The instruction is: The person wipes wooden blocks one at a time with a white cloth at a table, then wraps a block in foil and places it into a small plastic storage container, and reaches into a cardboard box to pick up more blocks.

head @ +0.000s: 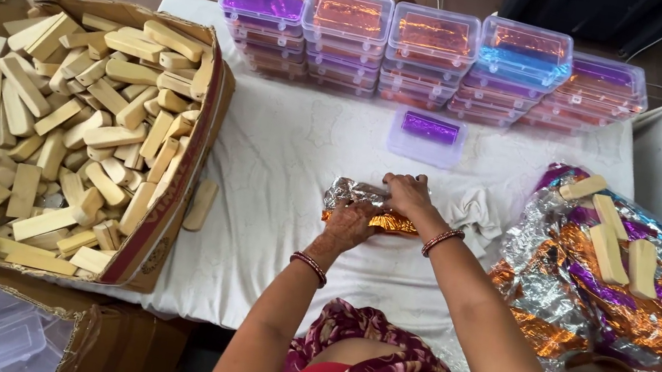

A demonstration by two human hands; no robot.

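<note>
A piece of shiny foil (pixel 359 202), silver on top and orange underneath, lies crumpled on the white cloth-covered table (pixel 291 162). My left hand (pixel 349 226) presses down on its near side. My right hand (pixel 407 194) pinches its far right edge. What the foil is folded around is hidden. A small white crumpled cloth (pixel 475 214) lies just right of my right hand.
A large cardboard box (pixel 173 189) full of pale wooden blocks sits at the left. Stacks of clear plastic boxes (pixel 430 52) with coloured foil inside line the back; one single box (pixel 428 136) stands in front. A heap of foil sheets (pixel 617 316) with three blocks lies at the right.
</note>
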